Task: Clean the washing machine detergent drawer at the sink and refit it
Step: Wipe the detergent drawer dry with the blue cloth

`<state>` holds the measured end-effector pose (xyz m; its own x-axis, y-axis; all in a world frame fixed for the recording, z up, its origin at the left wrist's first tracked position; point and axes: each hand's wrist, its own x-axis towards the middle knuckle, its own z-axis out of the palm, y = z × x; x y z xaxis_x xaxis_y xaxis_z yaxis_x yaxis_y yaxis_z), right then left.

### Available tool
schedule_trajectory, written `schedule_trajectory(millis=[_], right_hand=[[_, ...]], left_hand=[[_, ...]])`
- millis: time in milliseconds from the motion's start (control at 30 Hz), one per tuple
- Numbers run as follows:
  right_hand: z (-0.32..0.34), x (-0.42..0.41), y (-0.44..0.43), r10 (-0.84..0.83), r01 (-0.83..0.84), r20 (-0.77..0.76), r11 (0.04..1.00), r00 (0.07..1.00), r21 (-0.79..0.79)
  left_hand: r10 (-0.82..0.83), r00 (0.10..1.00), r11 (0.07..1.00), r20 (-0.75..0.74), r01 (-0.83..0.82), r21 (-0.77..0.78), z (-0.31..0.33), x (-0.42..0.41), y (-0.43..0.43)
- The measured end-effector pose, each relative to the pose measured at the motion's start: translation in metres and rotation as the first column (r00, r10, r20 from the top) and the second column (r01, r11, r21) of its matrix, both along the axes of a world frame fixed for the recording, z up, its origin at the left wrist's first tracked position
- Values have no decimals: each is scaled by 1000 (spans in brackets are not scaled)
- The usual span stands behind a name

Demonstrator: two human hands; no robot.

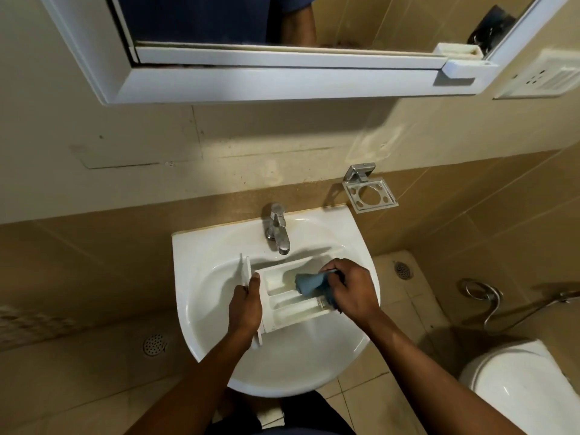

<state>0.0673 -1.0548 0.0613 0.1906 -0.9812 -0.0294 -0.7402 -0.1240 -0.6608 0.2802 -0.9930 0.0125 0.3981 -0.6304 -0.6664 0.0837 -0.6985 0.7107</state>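
The white detergent drawer [284, 296] lies across the basin of the white sink [201, 277], its compartments facing up and its front panel at the left. My left hand [246, 306] grips that front panel, thumb on its inner side. My right hand [348, 293] holds a blue cloth [309, 283] bunched inside the drawer's rear compartment. The drawer's right end is hidden under my right hand and the cloth.
A chrome tap [277, 229] stands at the back of the sink, with no water visibly running. An empty chrome holder [370, 196] is fixed to the wall at the right. A toilet [521, 387] stands at the lower right, and a mirror cabinet [251, 64] hangs overhead.
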Motion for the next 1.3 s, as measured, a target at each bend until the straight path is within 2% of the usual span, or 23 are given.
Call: schedule_trajectory(millis=[133, 500, 567, 633, 700, 733, 800, 867, 967, 1067, 1133, 1200, 1300], right_hand=[[3, -15, -3, -109, 104, 81, 992, 991, 74], [-11, -17, 1, -145, 101, 207, 973, 968, 210], [-11, -13, -3, -168, 108, 243, 965, 955, 240], [-10, -8, -7, -202, 123, 287, 955, 937, 271], [-9, -3, -13, -253, 137, 333, 933, 908, 334], [-8, 0, -17, -269, 133, 353, 922, 896, 365], [-2, 5, -23, -265, 102, 379, 911, 887, 399], [7, 10, -30, -216, 29, 407, 907, 888, 420], [31, 14, -35, -106, -125, 471, 892, 876, 434], [56, 16, -38, 2, -288, 589, 874, 808, 392], [72, 13, -40, 1, -338, 695, 874, 719, 349], [79, 6, -45, -38, -331, 728, 874, 684, 356], [73, -18, -53, -136, -204, 563, 842, 816, 499]], left_hand=[[2, 999, 1000, 35, -3, 15, -7, -5, -7], [-18, 992, 995, 128, 5, 102, -26, -13, -22], [-18, 981, 992, 191, -6, 123, -24, -13, -23], [-15, 941, 992, 338, -30, 126, -18, -12, -21], [-29, 848, 999, 530, 12, 37, -10, -9, -17], [-11, 794, 996, 608, 61, -61, -5, -5, -16], [22, 747, 946, 664, 200, -256, 7, 2, -18], [-18, 783, 861, 622, 328, -389, 22, 5, -25], [-152, 874, 735, 462, 412, -539, 52, 9, -40], [-428, 876, 678, 222, 474, -562, 78, 17, -55], [-554, 832, 677, 42, 479, -559, 90, 21, -64], [-562, 825, 709, -48, 452, -542, 99, 21, -73], [-485, 871, 796, -76, 403, -452, 101, 12, -87]])
